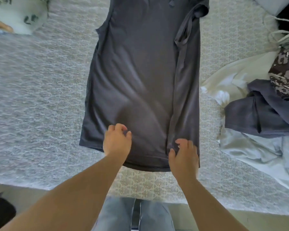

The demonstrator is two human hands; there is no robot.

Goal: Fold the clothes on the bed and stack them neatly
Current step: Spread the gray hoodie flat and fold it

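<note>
Only plain dark t-shirt (140,77) under hands.

The scene was lit by soft, even daylight with a cool cast; no single source could be picked out. Shadows were faint: a thin dark line lay under the hem of the shirt (140,72), and shallow shading marked its wrinkles. No glare showed, though the pale clothes (250,139) at the right were nearly washed out. Motion blur smeared the bedspread (37,100) at the left, and the right hand (184,155) was softer than the left hand (117,141). The wide lens bent the bed's near edge and stretched the forearms at the bottom. Overall sharpness was modest.
</note>
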